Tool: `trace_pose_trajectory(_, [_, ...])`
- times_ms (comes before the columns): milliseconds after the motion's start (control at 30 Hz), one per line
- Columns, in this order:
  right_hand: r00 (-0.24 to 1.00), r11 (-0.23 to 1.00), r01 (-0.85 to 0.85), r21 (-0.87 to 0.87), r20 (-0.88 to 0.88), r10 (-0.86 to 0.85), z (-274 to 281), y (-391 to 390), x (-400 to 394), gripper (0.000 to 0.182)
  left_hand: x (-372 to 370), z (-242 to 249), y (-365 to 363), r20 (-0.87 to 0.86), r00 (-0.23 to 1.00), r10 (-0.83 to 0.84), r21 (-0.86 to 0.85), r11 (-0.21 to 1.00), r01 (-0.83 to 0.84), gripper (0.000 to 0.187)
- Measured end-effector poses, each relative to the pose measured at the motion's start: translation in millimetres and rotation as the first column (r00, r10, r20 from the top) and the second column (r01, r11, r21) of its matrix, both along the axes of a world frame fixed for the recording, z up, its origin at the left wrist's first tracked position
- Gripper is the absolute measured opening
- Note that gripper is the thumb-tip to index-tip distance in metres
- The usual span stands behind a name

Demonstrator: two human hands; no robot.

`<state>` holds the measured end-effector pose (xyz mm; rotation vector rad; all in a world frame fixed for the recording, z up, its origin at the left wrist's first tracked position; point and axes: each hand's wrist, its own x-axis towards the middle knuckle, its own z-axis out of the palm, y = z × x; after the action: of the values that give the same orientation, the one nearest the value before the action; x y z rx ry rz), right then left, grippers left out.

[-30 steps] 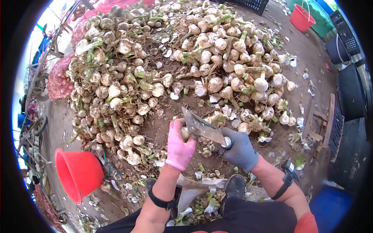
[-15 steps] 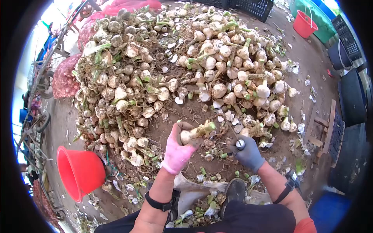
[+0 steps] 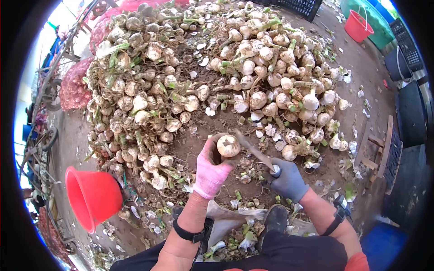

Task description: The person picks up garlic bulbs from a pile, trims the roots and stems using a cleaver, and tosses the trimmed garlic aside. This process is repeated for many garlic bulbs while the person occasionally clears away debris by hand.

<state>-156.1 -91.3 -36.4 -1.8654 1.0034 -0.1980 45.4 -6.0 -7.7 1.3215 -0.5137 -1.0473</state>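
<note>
My left hand, in a pink and white glove, is closed around a garlic bulb whose pale round base faces up and right. My right hand, in a grey glove, grips a knife by its handle. The blade, smeared by motion, points up and left, with its tip close beside the bulb. Beyond my hands lie two heaps of garlic with stalks, a left garlic heap and a right garlic heap. Cut stalk pieces and peelings lie on the soil below.
A red bucket lies tilted at the left, near pink mesh sacks. Farther off at the right are another red bucket, dark tubs and a small wooden stool. A black crate stands at the back.
My left hand has turned the garlic, so its base now faces up instead of its stalk pointing right. The knife blade has swung to the bulb's side.
</note>
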Motion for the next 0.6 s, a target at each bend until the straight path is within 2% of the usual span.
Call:
trace_pose_trajectory(33, [1.000,1.000,0.004,0.000,-0.006,-0.004,16,-3,7,0.015,-5,2,-1,0.038,0.999,-0.001,0.033,0.999,-0.001,0.060])
trace_pose_trajectory(67, [0.997,0.991,-0.073,-0.111,0.011,0.074,33,-4,15,0.017,-7,-1,-1,0.034,0.999,-0.003,0.034,0.999,0.002,0.060])
trace_pose_trajectory(100, [0.988,0.964,-0.146,-0.221,0.020,0.154,42,-5,20,0.018,-8,-4,0,0.112,0.993,-0.046,0.046,0.998,0.041,0.059])
trace_pose_trajectory(133, [0.988,0.965,-0.144,-0.218,0.019,0.152,45,-6,22,0.018,-10,-7,2,0.189,0.978,-0.089,0.063,0.995,0.079,0.059])
trace_pose_trajectory(200, [0.959,0.933,-0.280,-0.225,-0.026,0.282,47,-6,26,0.032,-12,-6,5,0.195,0.976,-0.094,0.058,0.995,0.084,0.058])
trace_pose_trajectory(267, [0.951,0.923,-0.307,-0.233,-0.026,0.309,52,-2,27,0.030,-10,-2,9,0.535,0.829,-0.161,0.079,0.987,0.141,0.058])
trace_pose_trajectory(433, [0.943,0.897,-0.329,-0.295,-0.057,0.328,29,-5,24,0.028,-15,2,12,0.377,0.906,-0.192,0.080,0.981,0.174,0.054])
trace_pose_trajectory(500, [0.963,0.915,-0.267,-0.304,-0.050,0.265,7,-15,17,0.023,-16,3,12,0.546,0.766,-0.338,0.202,0.941,0.271,0.047])
trace_pose_trajectory(533, [0.963,0.914,-0.266,-0.306,-0.049,0.264,-11,-25,4,0.023,-28,23,12,0.166,0.963,-0.210,0.270,0.949,0.161,0.041])
trace_pose_trajectory(600, [0.959,0.982,-0.040,-0.183,-0.282,-0.013,-42,-47,-17,0.014,-35,29,12,0.364,0.890,-0.273,0.003,0.956,0.292,0.042])
